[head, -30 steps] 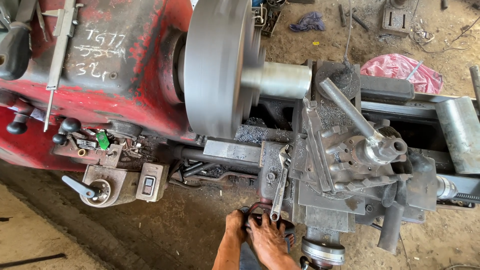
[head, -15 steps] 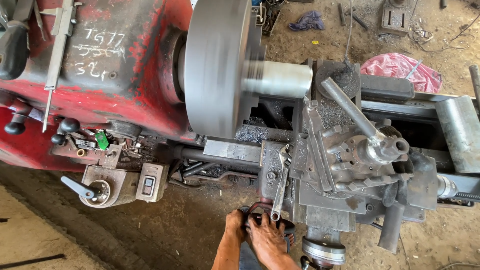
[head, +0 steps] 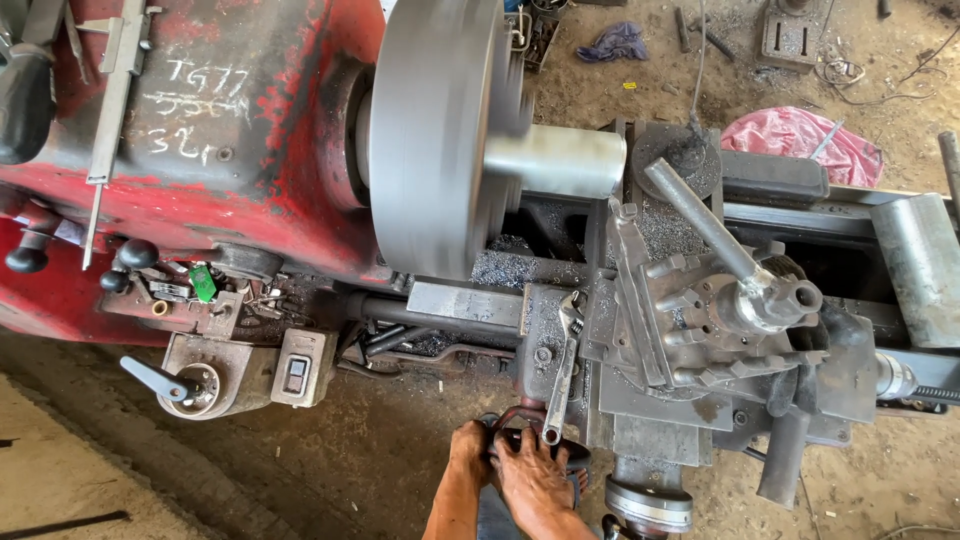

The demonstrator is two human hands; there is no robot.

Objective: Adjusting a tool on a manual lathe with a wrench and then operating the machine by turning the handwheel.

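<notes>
White chalk writing [head: 190, 110] sits on the red headstock [head: 250, 180]. A small green tag [head: 203, 283] lies below it. A pink plastic bag [head: 800, 140] lies on the floor behind.

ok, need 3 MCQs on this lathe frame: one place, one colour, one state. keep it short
1. Where does the adjustable wrench lie?
A. on the floor
B. on the carriage, beside the tool post
C. in the right hand

2. What colour is the headstock?
A. red
B. blue
C. yellow

3. What state is the chuck in?
A. removed
B. at rest
C. spinning

Answers:
1 B: the wrench rests on the carriage, left of the tool post.
2 A: its paint is worn red.
3 C: its face is motion-blurred while both the left hand and the right hand grip the handwheel.
</notes>
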